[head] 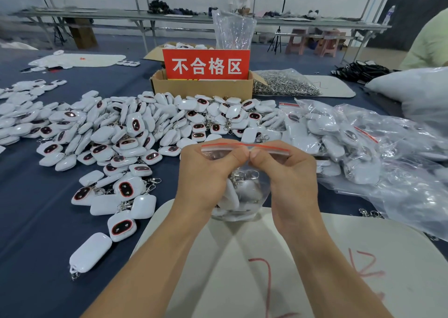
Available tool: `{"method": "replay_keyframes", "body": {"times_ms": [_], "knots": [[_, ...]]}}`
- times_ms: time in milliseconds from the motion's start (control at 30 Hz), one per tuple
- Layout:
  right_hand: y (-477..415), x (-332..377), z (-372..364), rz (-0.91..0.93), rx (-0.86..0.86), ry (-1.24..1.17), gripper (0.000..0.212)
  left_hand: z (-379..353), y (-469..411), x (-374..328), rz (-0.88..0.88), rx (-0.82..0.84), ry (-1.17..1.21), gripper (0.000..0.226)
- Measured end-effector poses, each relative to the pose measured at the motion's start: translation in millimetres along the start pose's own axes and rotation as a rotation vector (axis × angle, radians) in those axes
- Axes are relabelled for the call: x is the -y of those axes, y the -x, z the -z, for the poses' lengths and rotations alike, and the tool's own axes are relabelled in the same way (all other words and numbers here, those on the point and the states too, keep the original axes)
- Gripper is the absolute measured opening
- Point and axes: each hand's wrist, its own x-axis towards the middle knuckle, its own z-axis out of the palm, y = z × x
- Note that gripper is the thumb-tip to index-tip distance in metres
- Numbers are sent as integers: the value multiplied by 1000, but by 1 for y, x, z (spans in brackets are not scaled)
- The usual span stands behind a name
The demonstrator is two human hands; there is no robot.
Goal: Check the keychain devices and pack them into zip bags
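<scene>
Both hands, left hand [208, 169] and right hand [288, 169], pinch the red-striped seal of a clear plastic zip bag [242, 191] of white keychain devices, near centre; pressing outward along the strip should close it fully.

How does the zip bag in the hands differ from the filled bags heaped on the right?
The zip bag is held upright, pinched at its red strip by the left hand and right hand; the heaped bags lie tumbled, untouched. The zip bag is at the white board edge; the heaped bags rest on the blue cloth. Both are clear and hold white devices.
</scene>
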Motion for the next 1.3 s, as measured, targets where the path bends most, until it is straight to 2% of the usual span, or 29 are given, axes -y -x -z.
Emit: {"method": "replay_keyframes", "body": {"times_ms": [200,300,467,600,700,800,1033,1133,1300], "knots": [[-1,0,4,-1,-6,12,11,2,0,-3,56,18,33,9],[-1,-1,4,-10,-20,1,19,6,-2,-1,90,-18,4,5],[-2,1,7,-73,-36,15,14,4,-2,2,39,-39,-67,4],[-3,0,8,-98,-7,-3,14,4,-3,3,3,-27,-115,18],[-4,-2,8,-166,-23,-108,13,3,-2,2,79,-91,-80,23],[-6,-3,14,-185,-56,-160,27,7,-5,-1,123,-101,-24,32],[-8,-5,16,-192,-76,-139,26,8,-7,4,102,-121,-39,34],[-9,-4,18,-213,-85,-201,32,13,-9,2,103,-100,-45,43],[-9,-6,13,-224,-145,-108,36,13,-10,5,123,-84,-41,50]]}}
